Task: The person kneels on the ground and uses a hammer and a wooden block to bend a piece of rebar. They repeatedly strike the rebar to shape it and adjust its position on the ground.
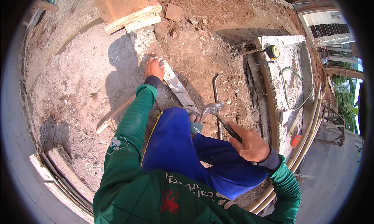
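Note:
My left hand [154,69] is wrapped round the far end of a narrow, whitish wooden board [178,87]. Thin nails seem to stick out of its side and near end. My right hand [251,144] grips the dark handle of a claw hammer [212,108], whose metal head is beside the board's near end. My sandalled foot [196,124] is against that same end, partly hidden by my blue trouser leg. Just right of the board a bent metal pry bar [216,91] lies on the dirt, its lower part passing behind the hammer.
A concrete block [290,76] with wooden sides stands at right, carrying a yellow-black tape measure [273,52] and a thin hose [286,91]. Bamboo poles [307,136] and a red bucket [296,141] are nearby. Planks [64,185] lie lower left; a wooden form [124,7] stands ahead.

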### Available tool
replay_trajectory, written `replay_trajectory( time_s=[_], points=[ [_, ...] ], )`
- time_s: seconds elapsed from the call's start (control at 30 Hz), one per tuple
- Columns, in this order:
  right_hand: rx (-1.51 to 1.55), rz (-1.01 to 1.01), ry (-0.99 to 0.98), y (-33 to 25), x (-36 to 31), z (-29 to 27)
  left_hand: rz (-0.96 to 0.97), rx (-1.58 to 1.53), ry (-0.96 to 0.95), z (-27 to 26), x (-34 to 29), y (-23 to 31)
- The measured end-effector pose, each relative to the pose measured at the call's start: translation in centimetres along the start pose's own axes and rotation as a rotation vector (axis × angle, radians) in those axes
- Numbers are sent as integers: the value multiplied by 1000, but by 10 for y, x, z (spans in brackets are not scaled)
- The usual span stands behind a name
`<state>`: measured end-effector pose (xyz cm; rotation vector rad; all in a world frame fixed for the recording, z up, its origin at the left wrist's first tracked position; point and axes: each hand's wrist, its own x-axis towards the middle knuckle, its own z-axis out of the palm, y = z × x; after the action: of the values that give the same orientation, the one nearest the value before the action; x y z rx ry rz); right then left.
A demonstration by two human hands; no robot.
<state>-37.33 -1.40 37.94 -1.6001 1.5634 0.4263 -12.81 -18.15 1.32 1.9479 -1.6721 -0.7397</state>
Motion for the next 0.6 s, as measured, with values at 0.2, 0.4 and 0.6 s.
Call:
replay_trajectory(
  time_s=[0.2,0.4,0.6],
  points=[
    [-40,26,244,34,-6,35,661,-475,-478,-72,-91,101],
    [-121,60,385,27,-8,36,286,-749,-761,-85,-146,122],
    [-170,235,553,30,2,30,153,-1052,-978,-92,-191,153]
  ],
)
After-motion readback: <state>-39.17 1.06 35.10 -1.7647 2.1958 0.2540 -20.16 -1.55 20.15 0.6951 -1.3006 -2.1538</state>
